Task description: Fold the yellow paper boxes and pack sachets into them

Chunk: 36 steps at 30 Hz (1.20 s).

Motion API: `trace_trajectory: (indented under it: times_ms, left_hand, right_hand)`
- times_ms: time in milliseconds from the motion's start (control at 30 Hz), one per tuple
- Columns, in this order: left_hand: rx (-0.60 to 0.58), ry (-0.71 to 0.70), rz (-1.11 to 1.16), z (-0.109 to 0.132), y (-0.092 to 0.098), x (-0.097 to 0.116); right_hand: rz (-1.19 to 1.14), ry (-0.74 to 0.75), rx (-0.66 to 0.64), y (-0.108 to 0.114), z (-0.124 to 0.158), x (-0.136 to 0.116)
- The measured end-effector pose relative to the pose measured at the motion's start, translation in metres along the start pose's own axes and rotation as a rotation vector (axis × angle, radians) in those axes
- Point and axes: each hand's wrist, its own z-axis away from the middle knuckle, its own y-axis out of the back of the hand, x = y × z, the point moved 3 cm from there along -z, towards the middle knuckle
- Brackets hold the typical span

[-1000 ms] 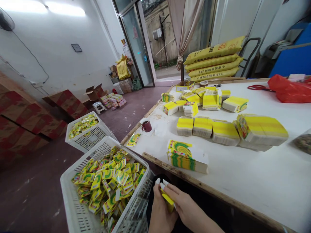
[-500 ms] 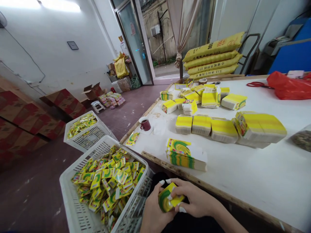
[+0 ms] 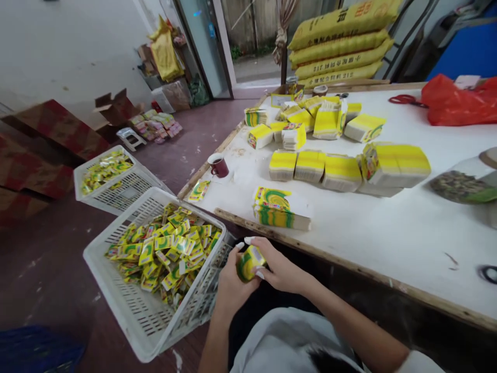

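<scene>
In front of my lap, both hands hold a small yellow-and-green printed carton point(image 3: 248, 265). My left hand point(image 3: 232, 284) wraps its left side, and my right hand point(image 3: 276, 265) grips it from the right with fingers across its front. White covers sit on several fingertips. Just left of my hands stands a white plastic crate point(image 3: 134, 318) heaped with yellow-and-green packets point(image 3: 166, 251). Beyond my hands, a stack of flat printed cartons point(image 3: 277, 207) lies on the white table point(image 3: 349, 233) near its wooden edge.
Several bundles of yellow cartons point(image 3: 341, 173) line the table. A dark red mug point(image 3: 219, 167) stands near its left edge. Farther right are a red plastic bag point(image 3: 458, 101) and a jar point(image 3: 462, 181). A second crate point(image 3: 116, 199) sits behind the first.
The view has tilted down, so the table and crates appear higher and my lap shows. The carton has turned in my hands, showing a different face; both hands still hold it.
</scene>
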Motion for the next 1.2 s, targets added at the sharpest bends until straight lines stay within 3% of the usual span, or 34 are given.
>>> trace_trajectory:
  times_ms: [67,167,233,300,433,567,833,900,1033,1200]
  left_hand:
    - [0.228,-0.005,-0.034,-0.004,0.023,-0.014]
    - [0.760,0.021,-0.094,-0.005,0.071,-0.034]
    - [0.883,0.047,-0.040,-0.005,0.089,-0.042]
    - [0.835,0.065,0.051,-0.006,0.089,-0.047]
    - [0.584,0.089,0.210,-0.007,0.054,-0.050]
    - [0.429,0.093,0.290,-0.008,0.025,-0.050]
    - [0.314,0.101,0.275,-0.010,0.020,-0.045]
    - [0.297,0.117,0.273,-0.010,0.018,-0.045]
    - [0.235,0.123,0.250,-0.007,0.011,-0.046]
    - [0.169,0.095,0.214,-0.005,0.004,-0.044]
  right_hand:
    - [0.066,-0.006,0.108,0.015,-0.007,0.001]
    - [0.282,-0.042,0.412,0.058,-0.020,0.006]
    - [0.512,-0.153,0.556,0.088,-0.028,0.012]
    - [0.729,-0.314,0.546,0.107,-0.036,0.020]
    - [0.852,-0.499,0.421,0.113,-0.043,0.033]
    - [0.834,-0.480,0.444,0.108,-0.040,0.037]
    - [0.916,-0.455,0.477,0.122,-0.042,0.034]
    - [0.940,-0.421,0.365,0.130,-0.050,0.037]
    - [0.857,-0.461,-0.014,0.130,-0.068,0.044]
    - [0.906,-0.371,-0.077,0.112,-0.079,0.037]
